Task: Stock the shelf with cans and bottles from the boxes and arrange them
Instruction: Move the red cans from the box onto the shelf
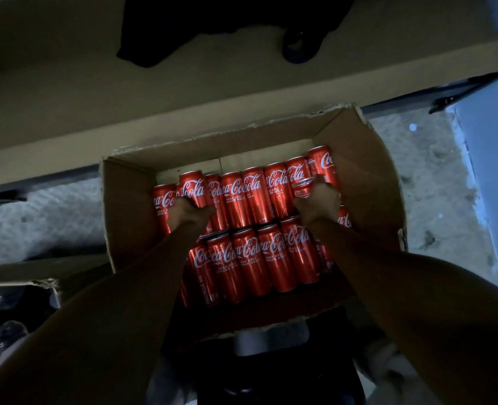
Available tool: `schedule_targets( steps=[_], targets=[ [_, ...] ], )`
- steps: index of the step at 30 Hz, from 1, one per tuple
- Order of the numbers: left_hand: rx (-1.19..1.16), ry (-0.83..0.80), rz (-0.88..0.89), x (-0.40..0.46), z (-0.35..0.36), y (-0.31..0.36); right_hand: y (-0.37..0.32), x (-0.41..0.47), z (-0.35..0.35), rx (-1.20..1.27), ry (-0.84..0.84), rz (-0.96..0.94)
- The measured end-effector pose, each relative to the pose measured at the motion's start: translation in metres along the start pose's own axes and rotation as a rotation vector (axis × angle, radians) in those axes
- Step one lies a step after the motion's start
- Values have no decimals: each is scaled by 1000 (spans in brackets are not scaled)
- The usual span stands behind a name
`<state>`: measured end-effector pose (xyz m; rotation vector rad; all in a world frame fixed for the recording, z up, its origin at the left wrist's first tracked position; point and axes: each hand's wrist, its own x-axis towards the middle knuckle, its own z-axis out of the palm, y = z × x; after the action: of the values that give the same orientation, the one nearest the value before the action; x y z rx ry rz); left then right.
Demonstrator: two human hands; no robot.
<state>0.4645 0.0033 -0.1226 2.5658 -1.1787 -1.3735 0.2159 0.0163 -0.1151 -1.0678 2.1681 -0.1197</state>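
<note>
While both hands' fingers grip Coca-Cola cans [193, 188], the box [370, 182] holds rows labelled "Coca-Cola".

The left hand [188, 210] and right hand [318, 200] covered the lower parts of the cans in their grip, fingers hidden. A second box [23, 276] was cut off at the left edge, its dark contents unidentifiable. Dark objects [227, 27] at the top edge were too dim to identify.

"Coca-Cola", "RASA ASLI" on red cans [252, 258]
</note>
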Motion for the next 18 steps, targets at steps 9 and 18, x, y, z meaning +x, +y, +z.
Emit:
schedule_targets(
  steps=[9, 18],
  targets=[
    [-52, 38, 121, -88, -54, 50, -44, -64, -89, 264, -39, -176],
    [-68, 14, 296, -237, -144, 124, -100, -168, -220, 428, -117, -266]
  ],
)
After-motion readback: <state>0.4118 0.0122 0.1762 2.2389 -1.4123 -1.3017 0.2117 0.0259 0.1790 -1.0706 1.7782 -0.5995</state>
